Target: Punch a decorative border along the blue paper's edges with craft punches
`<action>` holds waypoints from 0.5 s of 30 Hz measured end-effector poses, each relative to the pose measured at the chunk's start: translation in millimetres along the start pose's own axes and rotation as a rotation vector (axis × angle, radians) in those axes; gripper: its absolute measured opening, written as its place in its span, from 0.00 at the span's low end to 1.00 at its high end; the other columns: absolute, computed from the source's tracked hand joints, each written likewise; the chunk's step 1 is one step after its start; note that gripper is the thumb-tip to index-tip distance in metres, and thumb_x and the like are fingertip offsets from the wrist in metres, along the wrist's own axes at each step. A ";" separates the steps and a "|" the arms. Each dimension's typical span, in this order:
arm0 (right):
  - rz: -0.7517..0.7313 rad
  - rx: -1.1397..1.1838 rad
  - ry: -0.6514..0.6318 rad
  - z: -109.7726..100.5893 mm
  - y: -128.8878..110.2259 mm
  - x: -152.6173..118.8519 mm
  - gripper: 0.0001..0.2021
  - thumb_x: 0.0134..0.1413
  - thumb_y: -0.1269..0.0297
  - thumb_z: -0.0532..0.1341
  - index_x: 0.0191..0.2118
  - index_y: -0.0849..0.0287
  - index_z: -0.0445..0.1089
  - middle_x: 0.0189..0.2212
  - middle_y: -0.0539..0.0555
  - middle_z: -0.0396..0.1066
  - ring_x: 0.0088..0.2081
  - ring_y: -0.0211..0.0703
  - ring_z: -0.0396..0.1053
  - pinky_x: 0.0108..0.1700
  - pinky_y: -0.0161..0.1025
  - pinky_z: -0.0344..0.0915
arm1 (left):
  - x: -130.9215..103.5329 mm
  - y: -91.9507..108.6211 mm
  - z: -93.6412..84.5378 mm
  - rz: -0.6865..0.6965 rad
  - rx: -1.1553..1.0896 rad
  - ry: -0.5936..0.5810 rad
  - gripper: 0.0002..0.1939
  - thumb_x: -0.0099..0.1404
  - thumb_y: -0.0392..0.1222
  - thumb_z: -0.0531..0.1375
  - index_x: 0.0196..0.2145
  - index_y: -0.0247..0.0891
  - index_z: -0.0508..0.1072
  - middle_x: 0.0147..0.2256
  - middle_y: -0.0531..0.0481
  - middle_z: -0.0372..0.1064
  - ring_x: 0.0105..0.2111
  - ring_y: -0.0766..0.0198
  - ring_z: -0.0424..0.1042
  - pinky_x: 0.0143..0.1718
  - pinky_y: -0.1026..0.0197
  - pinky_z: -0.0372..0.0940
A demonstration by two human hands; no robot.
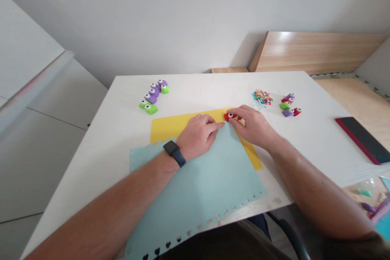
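Observation:
My right hand (250, 124) pinches a small red craft paper punch (227, 117) with a round white top bearing a dark mark. The punch sits at the far corner of a light blue paper sheet (210, 178), over the yellow sheet beneath. My left hand (199, 133) rests on the blue sheet with its index finger stretched toward that corner and its other fingers curled. It holds nothing. Rows of small cut-out shapes run along the near and left-hand far edges of the blue sheet. A yellow sheet (170, 126) sticks out from under it.
Several purple and green punches (151, 98) stand at the back left of the white table (100, 142). Coloured paper confetti (262, 97) lies at the back right, beside another group of punches (288, 105). A dark phone-like slab with a red edge (365, 138) rests at the right edge.

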State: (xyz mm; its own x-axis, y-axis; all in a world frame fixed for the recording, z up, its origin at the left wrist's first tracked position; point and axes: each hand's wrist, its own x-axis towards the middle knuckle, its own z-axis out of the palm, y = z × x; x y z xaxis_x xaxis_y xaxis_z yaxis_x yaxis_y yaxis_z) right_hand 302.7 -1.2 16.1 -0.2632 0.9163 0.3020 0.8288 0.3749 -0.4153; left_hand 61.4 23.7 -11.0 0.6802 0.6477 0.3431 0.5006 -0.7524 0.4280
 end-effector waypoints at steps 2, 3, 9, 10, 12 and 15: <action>-0.018 0.005 0.001 0.4 -0.1 0.0 0.12 0.70 0.66 0.61 0.53 0.56 0.78 0.44 0.59 0.78 0.45 0.49 0.76 0.49 0.43 0.70 | -0.3 -0.2 0.3 0.003 0.006 -0.002 0.18 0.77 0.38 0.56 0.57 0.47 0.80 0.45 0.43 0.74 0.46 0.54 0.71 0.51 0.47 0.67; -0.029 0.008 0.004 0.7 0.0 -0.1 0.12 0.70 0.66 0.61 0.53 0.56 0.78 0.44 0.59 0.78 0.44 0.49 0.76 0.49 0.43 0.71 | -0.5 -0.2 0.4 0.005 0.009 -0.004 0.18 0.77 0.38 0.56 0.57 0.47 0.80 0.45 0.43 0.74 0.46 0.54 0.71 0.51 0.47 0.67; -0.048 0.001 0.010 1.9 0.9 -0.1 0.12 0.69 0.68 0.61 0.52 0.58 0.79 0.44 0.60 0.79 0.44 0.49 0.77 0.48 0.44 0.71 | -0.4 0.6 -0.8 0.003 0.021 -0.017 0.18 0.77 0.39 0.56 0.58 0.46 0.80 0.45 0.43 0.73 0.46 0.54 0.70 0.51 0.47 0.67; -0.047 0.001 0.011 1.7 1.0 -0.1 0.12 0.69 0.68 0.61 0.53 0.58 0.79 0.44 0.60 0.79 0.44 0.49 0.77 0.48 0.44 0.71 | -0.2 0.7 -0.9 0.002 0.021 -0.019 0.18 0.77 0.39 0.56 0.58 0.46 0.80 0.45 0.43 0.73 0.46 0.54 0.70 0.51 0.47 0.67; -0.043 0.001 0.012 1.3 1.1 0.1 0.12 0.69 0.68 0.61 0.53 0.58 0.79 0.44 0.60 0.79 0.44 0.49 0.77 0.48 0.44 0.71 | 0.0 0.9 -1.1 0.002 0.021 -0.020 0.18 0.77 0.39 0.56 0.58 0.46 0.80 0.45 0.43 0.73 0.46 0.55 0.70 0.52 0.47 0.67; -0.031 -0.005 0.016 1.0 1.1 0.2 0.13 0.68 0.69 0.62 0.53 0.59 0.79 0.44 0.60 0.79 0.44 0.50 0.77 0.49 0.45 0.71 | 0.1 0.9 -0.7 0.000 0.024 -0.021 0.18 0.77 0.39 0.56 0.58 0.47 0.80 0.45 0.43 0.73 0.47 0.55 0.70 0.52 0.48 0.67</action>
State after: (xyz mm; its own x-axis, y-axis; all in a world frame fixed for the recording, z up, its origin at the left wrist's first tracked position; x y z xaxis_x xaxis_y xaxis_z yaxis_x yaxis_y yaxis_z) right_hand 303.1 -0.5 14.8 -0.2812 0.9017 0.3283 0.8227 0.4026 -0.4013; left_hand 61.6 23.2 -10.0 0.6914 0.6450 0.3256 0.5129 -0.7556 0.4075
